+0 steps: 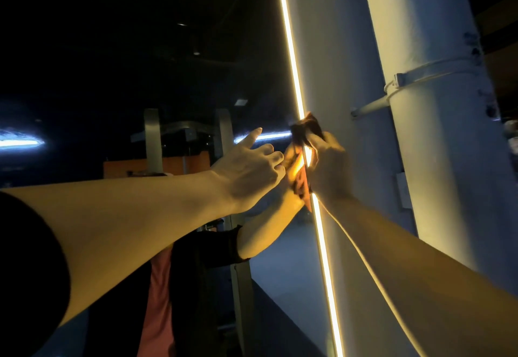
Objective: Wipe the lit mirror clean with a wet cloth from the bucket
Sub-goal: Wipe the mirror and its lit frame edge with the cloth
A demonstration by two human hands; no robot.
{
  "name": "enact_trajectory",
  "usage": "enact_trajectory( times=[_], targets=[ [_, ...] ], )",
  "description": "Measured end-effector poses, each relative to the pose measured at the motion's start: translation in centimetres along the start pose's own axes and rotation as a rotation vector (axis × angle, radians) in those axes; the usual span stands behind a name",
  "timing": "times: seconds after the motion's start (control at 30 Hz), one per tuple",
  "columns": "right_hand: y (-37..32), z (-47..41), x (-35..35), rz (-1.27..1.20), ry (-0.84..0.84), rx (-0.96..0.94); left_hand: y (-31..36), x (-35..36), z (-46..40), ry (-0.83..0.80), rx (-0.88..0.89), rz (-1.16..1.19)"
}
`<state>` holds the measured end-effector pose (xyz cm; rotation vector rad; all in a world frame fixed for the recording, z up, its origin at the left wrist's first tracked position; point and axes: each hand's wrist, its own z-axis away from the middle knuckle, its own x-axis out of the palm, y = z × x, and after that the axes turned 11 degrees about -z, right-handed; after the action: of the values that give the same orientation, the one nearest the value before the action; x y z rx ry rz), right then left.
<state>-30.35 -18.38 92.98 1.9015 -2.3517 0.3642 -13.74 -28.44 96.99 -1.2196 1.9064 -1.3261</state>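
Observation:
The mirror (157, 70) fills the left side and looks dark, with a bright light strip (290, 48) running down its right edge. My right hand (328, 166) grips a dark brownish cloth (307, 128) and holds it against that strip at mid-height. The hand and forearm show reflected in the glass just left of the strip. My left hand (246, 168) is raised beside it in front of the mirror, index finger stretched out toward the glass and the other fingers loosely curled, holding nothing. No bucket is in view.
A white wall (336, 48) borders the strip on the right. A thick white pipe (426, 146) stands beyond it, held by a clamp and bracket (398, 83). The mirror reflects a dim room with a horizontal light bar (19, 142).

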Motion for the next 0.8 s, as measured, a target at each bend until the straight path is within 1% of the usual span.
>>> enact_trajectory(
  times=[0.03,0.07,0.1,0.13,0.2,0.23,0.3,0.33,0.37,0.43,0.47,0.53,0.57,0.67,0.7,0.8],
  targets=[
    [0.3,0.4,-0.1,-0.027,0.019,0.072,0.3,0.0,0.1,-0.082,-0.01,0.012],
    [0.4,1.0,-0.5,-0.063,0.048,0.176,0.5,-0.4,0.3,-0.125,-0.012,0.041],
    [0.4,1.7,-0.8,-0.065,0.071,0.232,0.6,-0.9,0.5,-0.11,-0.02,0.043],
    [-0.3,2.3,-1.1,-0.043,0.079,0.212,0.7,-1.0,0.7,-0.103,-0.023,0.048],
    [-0.8,3.3,-1.2,-0.024,0.014,0.126,0.9,-0.8,0.9,-0.101,-0.037,0.082],
    [-0.8,3.7,-1.2,-0.032,-0.002,0.154,0.9,-0.7,0.9,-0.103,-0.039,0.084],
    [-0.6,4.2,-1.5,-0.047,0.04,0.308,1.2,-0.7,1.0,-0.086,-0.048,0.075],
    [-0.6,4.3,-1.6,-0.036,0.064,0.335,1.4,-0.9,1.0,-0.093,-0.048,0.069],
    [-0.8,4.4,-1.7,-0.029,0.062,0.277,1.4,-0.9,1.0,-0.094,-0.049,0.075],
    [-1.4,4.6,-1.8,-0.008,-0.009,0.149,1.5,-0.8,1.1,-0.088,-0.061,0.09],
    [-1.2,4.5,-2.0,-0.005,-0.028,0.165,1.4,-0.8,1.2,-0.084,-0.064,0.094],
    [-1.0,4.2,-2.2,-0.003,0.007,0.269,1.6,-0.8,1.3,-0.093,-0.068,0.087],
    [-1.3,4.1,-2.4,-0.002,0.024,0.286,1.6,-0.9,1.4,-0.105,-0.066,0.08],
    [-1.8,4.8,-2.7,0.021,-0.054,0.158,1.7,-1.1,1.5,-0.122,-0.063,0.09],
    [-1.6,4.9,-2.9,0.021,-0.079,0.177,1.7,-1.2,1.5,-0.127,-0.065,0.093],
    [-0.7,5.1,-3.3,0.047,-0.028,0.419,1.9,-1.6,1.8,-0.126,-0.062,0.105]
  ],
)
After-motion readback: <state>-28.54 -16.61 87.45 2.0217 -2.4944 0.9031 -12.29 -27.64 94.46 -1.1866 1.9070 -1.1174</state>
